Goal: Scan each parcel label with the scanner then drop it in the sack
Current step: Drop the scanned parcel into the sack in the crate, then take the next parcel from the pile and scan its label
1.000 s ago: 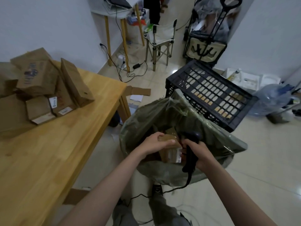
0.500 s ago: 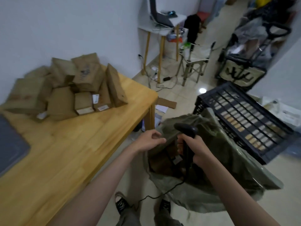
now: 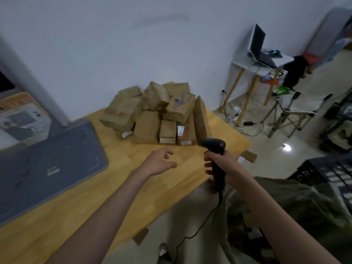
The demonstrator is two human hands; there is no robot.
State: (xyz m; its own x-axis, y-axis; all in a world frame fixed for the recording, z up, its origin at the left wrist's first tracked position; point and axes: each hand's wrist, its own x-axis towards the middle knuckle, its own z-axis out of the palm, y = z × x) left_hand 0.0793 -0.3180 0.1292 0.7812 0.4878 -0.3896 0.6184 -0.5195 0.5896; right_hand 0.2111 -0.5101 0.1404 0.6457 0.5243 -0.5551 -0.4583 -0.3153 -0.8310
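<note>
Your right hand (image 3: 223,164) grips the scanner (image 3: 215,149); your left hand (image 3: 159,161) hovers empty, fingers loosely spread, over the table (image 3: 171,180). The parcels (image 3: 158,116) sit piled near the wall, their white labels too blurred to read. The sack (image 3: 297,202) lies lower right.

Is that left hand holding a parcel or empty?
Empty: the left hand hovers open over the wooden table, short of the parcel pile.
</note>
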